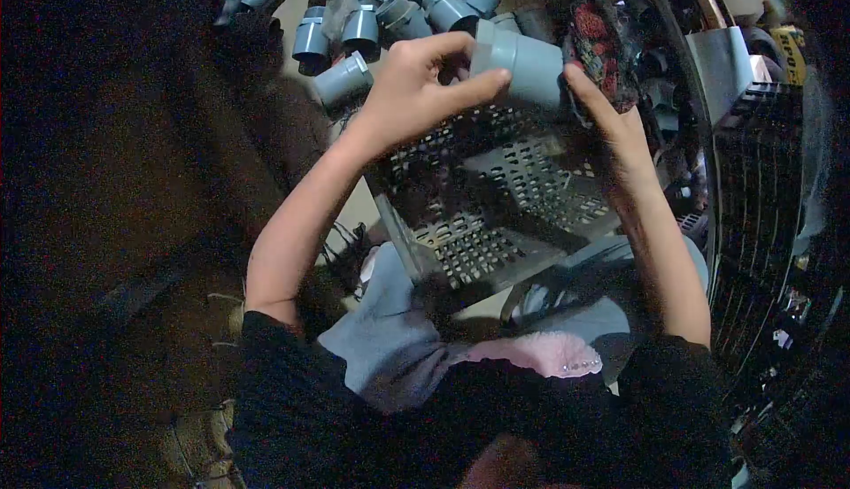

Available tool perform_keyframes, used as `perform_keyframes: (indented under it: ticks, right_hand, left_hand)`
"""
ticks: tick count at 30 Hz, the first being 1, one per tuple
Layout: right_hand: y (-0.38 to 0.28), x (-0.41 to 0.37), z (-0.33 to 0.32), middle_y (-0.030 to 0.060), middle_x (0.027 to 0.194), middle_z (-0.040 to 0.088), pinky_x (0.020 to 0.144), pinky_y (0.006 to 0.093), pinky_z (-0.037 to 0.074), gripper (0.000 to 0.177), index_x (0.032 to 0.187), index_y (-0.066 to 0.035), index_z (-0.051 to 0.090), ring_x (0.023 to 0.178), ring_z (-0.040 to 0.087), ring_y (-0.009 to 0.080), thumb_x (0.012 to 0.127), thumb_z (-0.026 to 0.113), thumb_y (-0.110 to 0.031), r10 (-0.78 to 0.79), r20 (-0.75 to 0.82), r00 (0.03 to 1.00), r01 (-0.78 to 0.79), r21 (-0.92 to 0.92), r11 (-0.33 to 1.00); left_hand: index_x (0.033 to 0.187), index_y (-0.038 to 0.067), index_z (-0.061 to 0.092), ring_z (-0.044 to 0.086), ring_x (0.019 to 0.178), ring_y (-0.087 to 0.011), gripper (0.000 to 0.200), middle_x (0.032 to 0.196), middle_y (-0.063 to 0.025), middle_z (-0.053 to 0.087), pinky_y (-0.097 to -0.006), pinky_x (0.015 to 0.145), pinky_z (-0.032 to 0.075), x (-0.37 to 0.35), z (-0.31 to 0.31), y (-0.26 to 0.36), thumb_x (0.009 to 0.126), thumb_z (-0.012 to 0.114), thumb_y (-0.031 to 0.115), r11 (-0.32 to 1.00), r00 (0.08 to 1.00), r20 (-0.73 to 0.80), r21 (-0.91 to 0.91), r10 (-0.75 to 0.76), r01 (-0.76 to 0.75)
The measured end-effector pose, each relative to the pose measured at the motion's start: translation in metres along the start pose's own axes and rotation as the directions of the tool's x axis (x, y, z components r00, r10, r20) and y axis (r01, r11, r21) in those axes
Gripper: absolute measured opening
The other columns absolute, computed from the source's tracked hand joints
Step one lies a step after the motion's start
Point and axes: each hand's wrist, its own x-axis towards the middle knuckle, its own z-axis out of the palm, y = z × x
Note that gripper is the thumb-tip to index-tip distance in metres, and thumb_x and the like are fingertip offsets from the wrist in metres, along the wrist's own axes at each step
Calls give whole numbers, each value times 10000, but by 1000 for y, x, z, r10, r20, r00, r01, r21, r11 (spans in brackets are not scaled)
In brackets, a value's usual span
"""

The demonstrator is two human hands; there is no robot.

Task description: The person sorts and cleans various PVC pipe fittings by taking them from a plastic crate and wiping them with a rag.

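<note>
A grey plastic pipe fitting is held sideways in front of me, above a dark perforated crate. My left hand grips its wider collar end, with the thumb along the near side and the fingers curled behind. At the fitting's other end, my right hand holds a bunched red and black cloth, with the thumb against the fitting's rim. Most of the right fingers are hidden behind the cloth. Another grey fitting lies just left of my left wrist.
Several more grey fittings are clustered at the back, some upright and some tipped. The perforated crate sits before my knees. Stacked dark crates and a yellow lettered package stand at the right.
</note>
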Motion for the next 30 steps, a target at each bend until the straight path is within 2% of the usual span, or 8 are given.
perform_keyframes:
  ticks: [3,6,8,11,14,24,26,30]
  right_hand:
    - [8,-1,-1,39,1046,583,767,262,444,493,1140,-37,541,889,550,115,763,723,-297,18,46,999,-17,-37,999]
    - [5,-1,5,16,957,582,689,255,434,460,1106,-59,543,786,549,116,766,715,-317,69,-12,998,-68,78,995]
    - [6,6,1,5,817,568,523,243,422,399,1025,-87,563,621,529,103,773,699,-366,104,-90,991,-94,106,990]
    - [9,17,-15,-21,890,581,524,211,398,406,1048,-131,576,721,525,79,759,713,-382,270,-38,962,-244,321,915]
    - [2,10,-13,-32,861,584,482,194,360,382,1011,-160,594,654,521,67,749,717,-409,313,-41,949,-282,332,900]
    - [8,0,-14,21,931,591,596,257,455,389,1036,-75,573,760,553,101,772,702,-330,311,58,949,-314,60,947]
    - [9,0,-16,21,931,591,623,271,468,387,1050,-84,569,769,559,114,783,690,-337,238,29,971,-240,164,957]
    - [8,12,-19,22,962,612,675,273,482,355,1072,-92,564,805,584,123,818,656,-321,212,108,971,-238,422,875]
  left_hand:
    - [824,-5,633,482,636,-43,322,667,26,569,-210,594,393,2,3,9,814,663,316,943,963,16,-200,-270,268]
    - [779,2,620,481,637,-43,315,661,31,561,-206,597,389,5,12,7,836,637,312,896,968,-25,-385,-251,222]
    - [841,5,635,500,703,-67,296,728,4,596,-225,626,409,3,22,4,785,701,288,872,984,-66,-475,-167,116]
    - [930,16,615,501,903,-267,342,857,-102,606,-353,739,436,4,18,-1,712,739,249,904,894,-179,211,411,-373]
    - [937,15,602,539,841,-249,319,874,-103,597,-330,723,435,10,15,-16,702,750,172,890,884,-111,102,455,-445]
    - [796,-39,647,465,573,-55,322,596,-27,558,-251,515,371,10,17,18,828,650,282,926,931,42,-96,-362,364]
    - [809,-47,639,448,585,-19,329,579,25,526,-214,499,345,9,22,15,843,639,281,935,972,-12,-276,-235,223]
    - [900,40,641,515,961,-160,236,1033,-65,610,-294,792,419,10,12,3,781,700,236,971,997,-47,-225,69,-78]
